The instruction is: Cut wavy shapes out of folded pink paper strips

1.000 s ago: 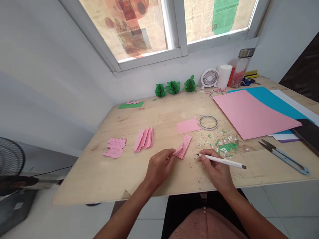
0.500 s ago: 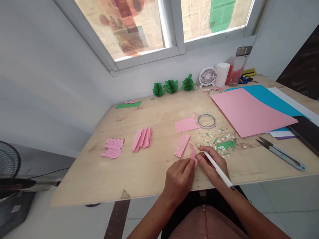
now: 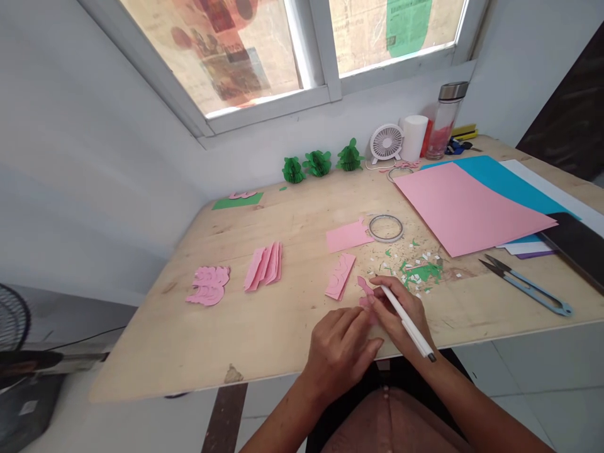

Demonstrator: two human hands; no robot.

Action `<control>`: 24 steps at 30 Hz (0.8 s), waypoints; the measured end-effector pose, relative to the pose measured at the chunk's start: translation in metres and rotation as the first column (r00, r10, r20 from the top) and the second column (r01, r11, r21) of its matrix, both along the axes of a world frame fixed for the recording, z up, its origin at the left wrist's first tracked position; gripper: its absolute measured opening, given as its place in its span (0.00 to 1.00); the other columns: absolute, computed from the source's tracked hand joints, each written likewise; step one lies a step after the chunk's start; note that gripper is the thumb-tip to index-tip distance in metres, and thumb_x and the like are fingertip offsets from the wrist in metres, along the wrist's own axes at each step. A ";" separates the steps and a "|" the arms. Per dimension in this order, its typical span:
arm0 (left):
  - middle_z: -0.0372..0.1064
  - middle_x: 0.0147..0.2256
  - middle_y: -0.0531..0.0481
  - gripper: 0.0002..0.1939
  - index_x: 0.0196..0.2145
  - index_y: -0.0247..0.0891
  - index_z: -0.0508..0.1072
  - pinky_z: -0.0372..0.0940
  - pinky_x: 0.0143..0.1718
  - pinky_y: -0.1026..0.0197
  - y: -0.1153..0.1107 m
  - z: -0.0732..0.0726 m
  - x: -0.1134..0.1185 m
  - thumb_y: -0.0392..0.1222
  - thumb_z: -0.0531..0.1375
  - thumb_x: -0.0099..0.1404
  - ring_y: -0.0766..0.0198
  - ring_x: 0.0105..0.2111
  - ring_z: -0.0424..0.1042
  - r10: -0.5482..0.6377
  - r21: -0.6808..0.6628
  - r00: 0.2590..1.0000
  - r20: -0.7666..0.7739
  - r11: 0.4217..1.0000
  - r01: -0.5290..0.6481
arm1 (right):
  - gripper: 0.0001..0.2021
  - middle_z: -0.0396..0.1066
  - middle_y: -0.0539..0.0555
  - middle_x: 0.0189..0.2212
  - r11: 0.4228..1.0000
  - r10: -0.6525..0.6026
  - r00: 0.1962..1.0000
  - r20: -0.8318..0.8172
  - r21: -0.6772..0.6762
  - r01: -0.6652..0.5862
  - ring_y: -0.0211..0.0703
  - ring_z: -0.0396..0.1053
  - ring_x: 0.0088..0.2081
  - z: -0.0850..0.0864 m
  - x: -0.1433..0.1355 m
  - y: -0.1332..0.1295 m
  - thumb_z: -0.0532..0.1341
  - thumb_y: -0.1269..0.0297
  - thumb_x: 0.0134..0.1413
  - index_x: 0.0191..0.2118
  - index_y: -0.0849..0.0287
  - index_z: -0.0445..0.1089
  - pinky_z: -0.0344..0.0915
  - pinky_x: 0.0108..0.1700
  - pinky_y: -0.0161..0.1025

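My right hand [image 3: 401,311] is closed round a white pen [image 3: 408,322], whose dark end points back toward me. Its thumb and fingertips also pinch a small wavy pink paper cutout [image 3: 363,284], partly hidden by the fingers. My left hand [image 3: 337,346] is beside it at the table's front edge, thumb apart from the fingers, fingertips close to the cutout's lower part; whether they touch it is blurred. Just beyond lies a folded pink paper strip [image 3: 340,277] with curved lines on it. Behind that is a flat pink piece [image 3: 346,236] with one cut corner.
Snips [image 3: 528,286], green and white scraps [image 3: 422,272], a tape ring [image 3: 385,228] and large pink sheets [image 3: 472,211] lie rightward. Pleated pink paper [image 3: 264,267] and scalloped pink cutouts [image 3: 208,285] lie leftward. Green paper ornaments [image 3: 318,163], a small fan [image 3: 387,143] and a glass bottle [image 3: 446,119] stand behind.
My left hand's thumb has come away from its fingers and the cutout. The cutout has turned slightly within my right hand's pinch. The whole view has shifted a little.
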State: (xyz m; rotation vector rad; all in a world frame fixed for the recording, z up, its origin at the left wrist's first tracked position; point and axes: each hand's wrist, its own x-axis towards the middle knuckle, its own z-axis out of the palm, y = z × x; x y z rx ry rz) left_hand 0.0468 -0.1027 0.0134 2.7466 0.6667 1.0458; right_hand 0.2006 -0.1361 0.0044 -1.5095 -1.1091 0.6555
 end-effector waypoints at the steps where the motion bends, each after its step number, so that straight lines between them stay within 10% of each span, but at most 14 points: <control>1: 0.75 0.35 0.44 0.09 0.43 0.36 0.69 0.69 0.36 0.58 0.003 0.002 -0.004 0.41 0.56 0.66 0.60 0.34 0.73 0.032 -0.026 0.999 0.011 0.999 -0.032 | 0.10 0.74 0.49 0.28 1.000 -0.017 1.000 -0.004 0.003 0.017 0.39 0.73 0.28 0.000 0.000 0.000 0.58 0.64 0.54 0.43 0.55 0.69 0.71 0.30 0.32; 5: 0.73 0.31 0.47 0.08 0.36 0.38 0.70 0.67 0.36 0.58 0.031 0.007 -0.014 0.41 0.52 0.68 0.60 0.33 0.72 0.352 -0.126 0.918 -0.186 0.918 -0.377 | 0.11 0.74 0.50 0.28 0.999 -0.050 0.999 -0.012 -0.008 0.050 0.40 0.73 0.27 0.001 -0.001 -0.001 0.59 0.61 0.53 0.42 0.54 0.70 0.71 0.27 0.33; 10: 0.72 0.34 0.44 0.07 0.37 0.37 0.72 0.65 0.34 0.54 0.074 0.005 -0.004 0.40 0.59 0.61 0.53 0.36 0.71 0.452 -0.129 0.820 -0.350 0.844 -0.520 | 0.10 0.74 0.50 0.28 0.999 -0.049 0.998 -0.027 -0.006 0.049 0.41 0.73 0.28 0.000 -0.001 0.000 0.59 0.62 0.53 0.42 0.54 0.70 0.70 0.27 0.33; 17: 0.72 0.34 0.47 0.03 0.32 0.38 0.73 0.63 0.34 0.57 0.080 0.006 0.008 0.39 0.60 0.60 0.55 0.36 0.70 0.459 -0.167 0.755 -0.467 0.793 -0.586 | 0.10 0.74 0.49 0.27 1.000 -0.031 0.999 -0.023 -0.006 0.031 0.39 0.72 0.27 0.000 0.000 -0.001 0.59 0.64 0.52 0.42 0.54 0.70 0.69 0.27 0.32; 24: 0.70 0.42 0.44 0.17 0.47 0.40 0.70 0.63 0.39 0.54 0.065 0.008 0.013 0.44 0.62 0.60 0.52 0.41 0.68 0.435 -0.089 0.747 -0.504 0.834 -0.545 | 0.10 0.74 0.50 0.28 1.000 -0.030 0.999 -0.028 -0.004 0.029 0.39 0.72 0.27 0.001 -0.001 -0.001 0.59 0.64 0.53 0.42 0.55 0.70 0.69 0.27 0.32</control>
